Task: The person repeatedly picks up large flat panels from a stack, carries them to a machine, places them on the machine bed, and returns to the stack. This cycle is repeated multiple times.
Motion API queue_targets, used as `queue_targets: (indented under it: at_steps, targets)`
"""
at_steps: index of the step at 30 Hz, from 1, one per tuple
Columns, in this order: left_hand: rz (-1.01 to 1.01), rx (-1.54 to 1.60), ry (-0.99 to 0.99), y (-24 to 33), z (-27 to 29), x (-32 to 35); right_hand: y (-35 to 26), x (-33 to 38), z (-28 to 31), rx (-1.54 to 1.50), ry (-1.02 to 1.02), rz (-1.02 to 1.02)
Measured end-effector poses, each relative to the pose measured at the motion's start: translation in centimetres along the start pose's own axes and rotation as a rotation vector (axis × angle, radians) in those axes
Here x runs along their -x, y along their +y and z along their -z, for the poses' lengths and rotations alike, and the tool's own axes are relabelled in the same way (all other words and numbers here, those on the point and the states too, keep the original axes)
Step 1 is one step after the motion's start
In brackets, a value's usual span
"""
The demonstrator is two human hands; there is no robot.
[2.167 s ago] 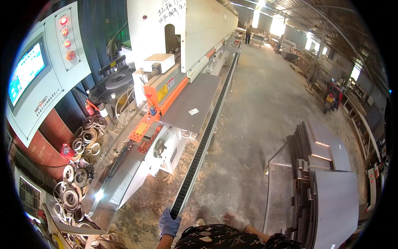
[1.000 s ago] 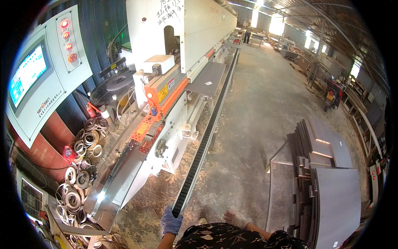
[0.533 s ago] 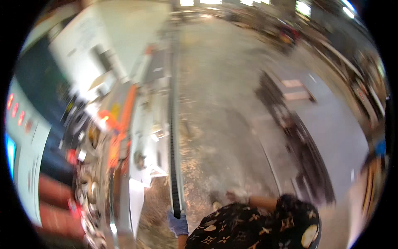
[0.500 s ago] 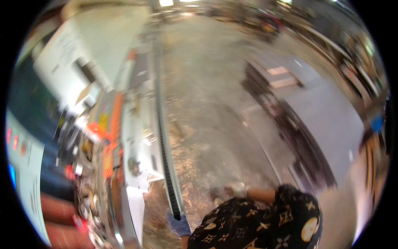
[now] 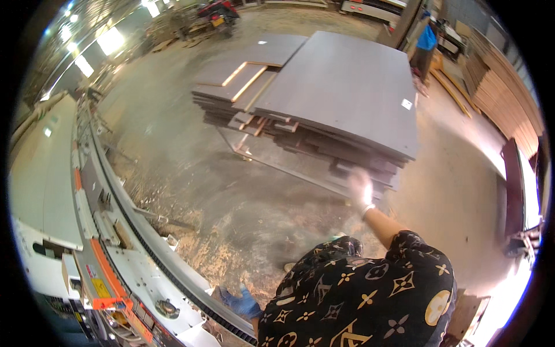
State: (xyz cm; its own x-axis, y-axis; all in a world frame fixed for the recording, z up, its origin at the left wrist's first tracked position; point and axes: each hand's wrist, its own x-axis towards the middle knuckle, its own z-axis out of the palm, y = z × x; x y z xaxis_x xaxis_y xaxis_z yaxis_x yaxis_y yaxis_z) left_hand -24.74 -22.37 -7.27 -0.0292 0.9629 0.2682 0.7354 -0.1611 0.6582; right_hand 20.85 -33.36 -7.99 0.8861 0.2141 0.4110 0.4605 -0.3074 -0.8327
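My left hand (image 5: 241,302), in a blue glove, is beside the long black-toothed rail (image 5: 191,298) of the machine. Its thumb and fingers are apart, and nothing shows in them. My right hand (image 5: 361,188), in a whitish glove, reaches out toward the near edge of a stack of grey-brown boards (image 5: 341,92). Motion smears its fingers, so whether they touch the boards is unclear. The top board is a broad grey sheet with a small white label (image 5: 406,104). Uneven narrower strips (image 5: 306,144) stick out beneath it.
Along the left runs a woodworking machine (image 5: 46,173) with an orange strip (image 5: 110,272) and a pale cover. Sawdust (image 5: 214,257) lies on the concrete floor by it. Tall brown panels (image 5: 503,87) lean at the right. A red vehicle (image 5: 218,14) stands far back.
My view has swung to the right, so the board stack now sits in the middle. My right hand has moved out toward the stack. The left hand stays near the rail.
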Motion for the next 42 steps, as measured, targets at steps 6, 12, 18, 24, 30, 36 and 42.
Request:
queue_targets:
  at_steps: [6,12,18,24,30,36,42]
  targets:
    - [-0.027,0.096,-0.212,5.6,-8.2,1.5,8.8,-11.2,17.7,-0.579,0.395,-0.511]
    - [0.131,0.188,-0.354,10.8,-14.1,8.1,11.5,-15.1,20.4,-0.948,-0.473,-0.793]
    - [0.116,0.275,-0.448,16.9,-15.9,15.3,14.4,-16.5,19.8,-0.834,-0.388,-0.987]
    - [0.135,0.864,-0.627,20.2,-20.6,17.0,7.7,-9.1,19.3,-0.963,-0.789,-0.995]
    - [0.53,1.252,-0.914,28.0,-20.2,13.0,7.5,3.0,22.6,-0.644,-1.094,-0.583]
    - [0.716,1.259,-0.787,25.7,-12.1,14.3,8.1,-0.5,28.4,-0.698,-0.727,-0.763]
    - [0.878,0.967,-0.491,21.1,-5.6,14.7,14.3,-12.5,31.3,-1.024,-0.454,-0.894]
